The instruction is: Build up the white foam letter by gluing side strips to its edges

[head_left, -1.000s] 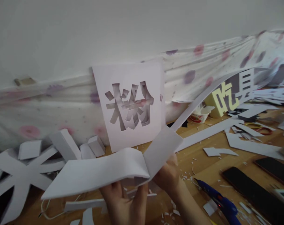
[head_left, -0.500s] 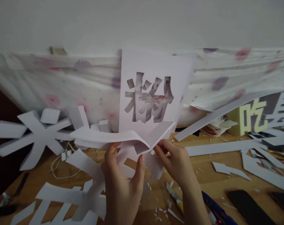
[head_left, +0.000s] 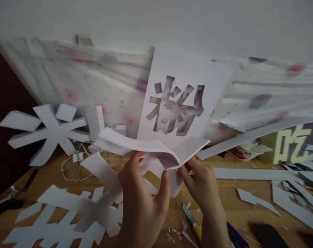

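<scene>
Both hands hold a white foam-board piece (head_left: 146,146) with bent, curved strips standing along it, raised above the table. My left hand (head_left: 146,196) grips its underside near the middle, thumb on the near side. With the fingers pinched together, my right hand (head_left: 198,179) holds the edge at the right, beside a V-shaped bend. Behind the piece stands a white board (head_left: 218,93) with a cut-out character. Below and left of my left hand lies a flat white cut-out (head_left: 99,210). A utility knife (head_left: 191,218) with a yellow handle lies by my right wrist.
A white raised character (head_left: 55,131) stands at the back left, near white cables (head_left: 68,177). At the right are a yellow character block (head_left: 292,144), a bowl (head_left: 245,151), long white strips (head_left: 254,174) and a dark phone (head_left: 269,236). A blue tool (head_left: 236,236) shows beside my right forearm.
The view has tilted and shifted, so the background sits differently. Both hands keep their hold on the foam-board piece, which appears slightly further right and more tilted.
</scene>
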### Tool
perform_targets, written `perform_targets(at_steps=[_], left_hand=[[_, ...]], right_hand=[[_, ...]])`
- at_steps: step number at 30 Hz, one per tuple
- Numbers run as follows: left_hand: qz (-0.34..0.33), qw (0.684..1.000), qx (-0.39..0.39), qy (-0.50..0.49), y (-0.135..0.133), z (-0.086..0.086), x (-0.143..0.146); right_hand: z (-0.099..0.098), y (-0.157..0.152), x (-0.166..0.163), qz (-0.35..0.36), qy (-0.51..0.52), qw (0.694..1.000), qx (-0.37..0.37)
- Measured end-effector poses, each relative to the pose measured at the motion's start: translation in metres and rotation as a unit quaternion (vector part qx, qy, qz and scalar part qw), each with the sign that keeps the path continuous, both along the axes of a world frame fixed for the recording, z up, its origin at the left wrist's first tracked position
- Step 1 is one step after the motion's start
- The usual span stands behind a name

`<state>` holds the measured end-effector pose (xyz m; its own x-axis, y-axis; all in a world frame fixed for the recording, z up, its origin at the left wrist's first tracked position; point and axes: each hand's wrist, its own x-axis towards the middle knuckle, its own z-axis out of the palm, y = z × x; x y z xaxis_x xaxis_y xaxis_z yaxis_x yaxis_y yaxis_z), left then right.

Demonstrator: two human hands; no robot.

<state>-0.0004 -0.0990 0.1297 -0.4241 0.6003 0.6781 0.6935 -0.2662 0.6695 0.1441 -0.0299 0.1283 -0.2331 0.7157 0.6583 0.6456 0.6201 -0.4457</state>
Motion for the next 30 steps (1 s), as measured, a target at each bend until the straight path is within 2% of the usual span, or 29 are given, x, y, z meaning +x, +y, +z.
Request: perform_targets(at_steps=[18,30], left_hand=[[-0.020,0.999,-0.005,-0.028,-0.0029,0.0033,-0.0047],[-0.004,1.000,0.001,-0.004,-0.0026,0.0036,-0.0039]], right_hand=[[0.0033,-0.0012,-0.0086,0.001,-0.024,0.998,0.065],[0.0020,-0.0005,-0.0091,-0.007,-0.022,0.998,0.063]])
